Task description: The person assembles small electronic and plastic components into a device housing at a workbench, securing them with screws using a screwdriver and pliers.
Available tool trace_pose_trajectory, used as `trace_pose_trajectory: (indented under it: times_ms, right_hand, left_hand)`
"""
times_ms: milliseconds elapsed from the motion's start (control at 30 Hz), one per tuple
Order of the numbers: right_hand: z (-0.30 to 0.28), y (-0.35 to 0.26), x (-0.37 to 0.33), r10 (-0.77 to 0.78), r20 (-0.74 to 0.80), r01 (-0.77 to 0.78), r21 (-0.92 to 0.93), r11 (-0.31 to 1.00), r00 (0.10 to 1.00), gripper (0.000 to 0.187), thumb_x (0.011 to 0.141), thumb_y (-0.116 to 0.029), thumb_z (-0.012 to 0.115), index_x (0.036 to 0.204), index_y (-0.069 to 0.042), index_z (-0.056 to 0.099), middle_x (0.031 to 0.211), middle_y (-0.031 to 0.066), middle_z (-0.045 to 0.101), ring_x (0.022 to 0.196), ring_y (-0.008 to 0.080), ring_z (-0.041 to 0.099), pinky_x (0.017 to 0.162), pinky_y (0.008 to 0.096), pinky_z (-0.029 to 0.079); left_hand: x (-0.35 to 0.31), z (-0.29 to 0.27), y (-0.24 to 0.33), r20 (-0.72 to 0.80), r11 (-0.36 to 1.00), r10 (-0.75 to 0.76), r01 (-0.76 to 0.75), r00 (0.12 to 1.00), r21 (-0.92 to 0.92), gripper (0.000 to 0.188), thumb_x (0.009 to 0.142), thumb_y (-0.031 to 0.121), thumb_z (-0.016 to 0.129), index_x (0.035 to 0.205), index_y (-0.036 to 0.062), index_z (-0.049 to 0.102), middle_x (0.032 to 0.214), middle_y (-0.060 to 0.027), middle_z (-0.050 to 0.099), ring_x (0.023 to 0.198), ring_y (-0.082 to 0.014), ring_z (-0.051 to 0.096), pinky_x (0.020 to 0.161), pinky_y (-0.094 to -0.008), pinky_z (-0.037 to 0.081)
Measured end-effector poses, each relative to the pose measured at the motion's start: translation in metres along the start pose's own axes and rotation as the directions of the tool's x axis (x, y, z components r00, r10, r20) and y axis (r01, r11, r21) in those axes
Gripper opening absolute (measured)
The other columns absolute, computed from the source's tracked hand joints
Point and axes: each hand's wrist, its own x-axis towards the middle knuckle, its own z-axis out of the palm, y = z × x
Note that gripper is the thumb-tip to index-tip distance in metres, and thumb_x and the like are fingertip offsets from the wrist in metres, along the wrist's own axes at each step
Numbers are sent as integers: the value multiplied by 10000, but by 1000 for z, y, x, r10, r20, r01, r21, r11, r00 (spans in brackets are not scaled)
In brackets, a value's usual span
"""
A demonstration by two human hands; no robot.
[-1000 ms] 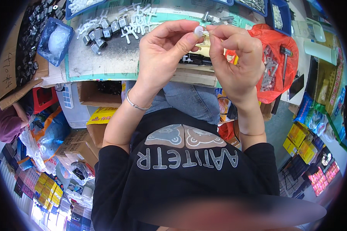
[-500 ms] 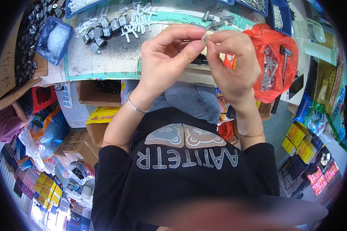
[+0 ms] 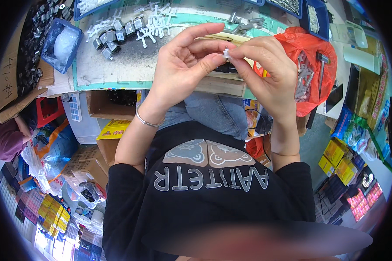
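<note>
A small white plastic piece (image 3: 226,53) sits between my hands, above the table's near edge. My left hand (image 3: 184,65) pinches it from the left with the thumb and a finger, while the index finger is raised. From the other side, my right hand (image 3: 270,69) closes thumb and forefinger on the same piece. Its exact kind is too small to make out. Behind the fingers, on a pale wooden block (image 3: 224,86), lies something dark, partly hidden by my hands.
Grey-black square parts (image 3: 121,35) and white branched pieces (image 3: 157,24) lie at back left. A blue bin (image 3: 77,54) holds a clear bag. Grey cylindrical pieces (image 3: 248,26) lie at the back. On the right, a red plastic bag (image 3: 287,39) contains pale parts and a hammer (image 3: 322,65).
My hands have come slightly down and opened apart a little, showing the white piece between the fingertips. My left index finger has lifted off.
</note>
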Motion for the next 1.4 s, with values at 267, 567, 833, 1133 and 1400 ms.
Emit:
trace_pose_trajectory:
  times_ms: [267, 567, 833, 1133, 1400]
  right_hand:
    - [-1, -1, -11, 36, 23, -36, 5, 999, 999, 157, 706, -28, 717, 843, -56, 646, 793, 57, 626, 757, 235, 595, 695, 319, 453]
    - [3, -2, -20, 19, 27, -17, -61, 998, 999, 156, 685, -28, 715, 798, -64, 614, 751, 45, 595, 708, 229, 568, 656, 333, 425]
    - [17, 19, -33, -18, 168, 69, -302, 951, 986, 108, 699, -92, 693, 745, -89, 595, 719, 18, 562, 727, 205, 552, 750, 338, 404]
    - [21, 20, -23, 19, 301, 84, -327, 941, 953, 95, 718, -117, 684, 747, -72, 605, 734, 38, 576, 763, 213, 559, 810, 354, 413]
    - [13, 19, -32, 131, 251, -67, -249, 966, 959, 111, 725, -110, 683, 820, -69, 642, 785, 42, 601, 814, 225, 570, 834, 372, 394]
  left_hand:
    - [-4, 2, -2, 39, 995, -92, 93, 995, -35, 483, 832, -45, 629, 1286, 17, 476, 1078, -141, 641, 1001, -157, 613, 891, -272, 496]
    - [-12, 4, -8, 64, 979, 0, -13, 998, 206, 537, 804, -69, 655, 1299, -19, 453, 1142, -192, 611, 1001, -173, 617, 850, -263, 520]
    - [-26, -8, -9, 111, 403, 274, -219, 955, 889, 365, 715, -10, 699, 1071, 13, 624, 978, -115, 646, 841, -233, 645, 698, -306, 531]
    - [-37, -11, -23, 274, 70, 260, -301, 926, 951, 245, 703, 90, 693, 946, 86, 665, 765, -28, 531, 642, -176, 562, 525, -298, 452]
    - [-40, -9, -33, 359, 17, 321, -384, 876, 923, 276, 691, 97, 684, 964, 72, 652, 706, -11, 468, 573, -147, 525, 480, -282, 420]
